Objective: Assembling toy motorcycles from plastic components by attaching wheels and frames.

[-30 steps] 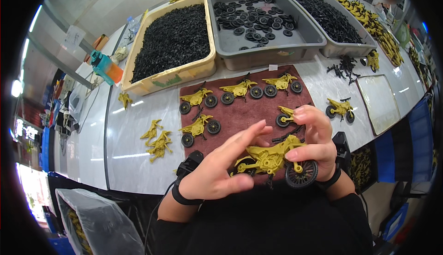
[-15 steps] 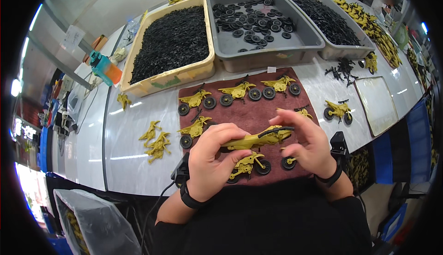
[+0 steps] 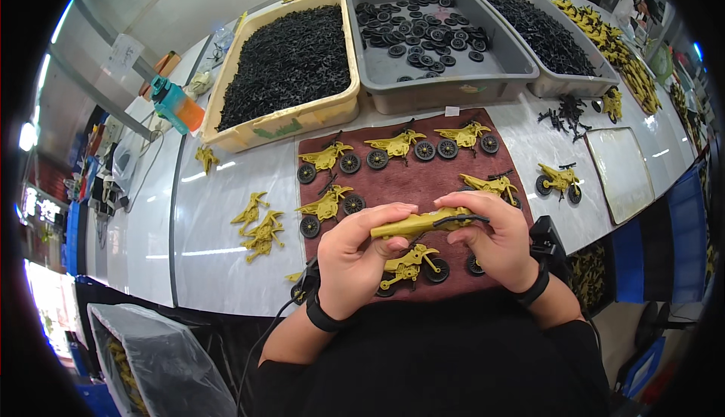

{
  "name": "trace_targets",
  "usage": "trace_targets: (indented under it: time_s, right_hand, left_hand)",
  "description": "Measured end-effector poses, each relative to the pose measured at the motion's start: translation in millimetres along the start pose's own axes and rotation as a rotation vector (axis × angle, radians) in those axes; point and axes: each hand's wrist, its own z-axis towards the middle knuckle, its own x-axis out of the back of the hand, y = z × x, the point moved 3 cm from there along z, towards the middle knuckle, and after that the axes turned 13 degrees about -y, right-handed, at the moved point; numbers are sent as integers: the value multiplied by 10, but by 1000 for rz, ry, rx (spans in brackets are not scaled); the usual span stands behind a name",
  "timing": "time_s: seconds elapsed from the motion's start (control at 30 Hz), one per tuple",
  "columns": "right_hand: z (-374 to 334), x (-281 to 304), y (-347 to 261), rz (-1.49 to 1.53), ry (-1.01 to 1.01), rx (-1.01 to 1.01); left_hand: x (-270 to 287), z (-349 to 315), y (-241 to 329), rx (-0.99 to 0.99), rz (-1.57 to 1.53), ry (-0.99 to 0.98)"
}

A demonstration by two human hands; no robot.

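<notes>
Over a dark red cloth (image 3: 423, 179), both hands hold one yellow toy motorcycle body (image 3: 411, 226) with a black handlebar (image 3: 461, 220) at its right end. My left hand (image 3: 349, 260) pinches the tail end between thumb and fingers. My right hand (image 3: 500, 237) closes round the front end by the handlebar, its fingertips on top. Several yellow toy motorcycles with black wheels lie on the cloth: a back row including one in its middle (image 3: 396, 144), one left of my hands (image 3: 326, 205), one partly covered behind my right hand (image 3: 492, 185), and one below the held body (image 3: 410, 265).
At the back stand a cream bin (image 3: 283, 126) of small black parts, a grey bin (image 3: 453, 89) of black wheels and another grey bin (image 3: 600, 85) of black parts. Loose yellow bodies (image 3: 262, 236) lie left, a toy motorcycle (image 3: 559, 180) right. A bottle (image 3: 177, 106) stands far left.
My right hand, loosely spread by the front end before, has closed onto it. The held body sits more level between both hands. The whole view has shifted slightly.
</notes>
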Motion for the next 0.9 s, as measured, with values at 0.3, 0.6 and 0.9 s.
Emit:
trace_targets:
  time_s: [0.3,0.6,0.9]
  right_hand:
    - [141,-286,330,85,14,-142]
    - [376,-401,1112,-128,-100,-478]
    - [412,-606,958,-680,-323,-329]
  left_hand:
    - [288,-6,-233,340,50,5]
    - [957,-204,55,468,563,200]
    - [2041,-1080,-324,483,626,313]
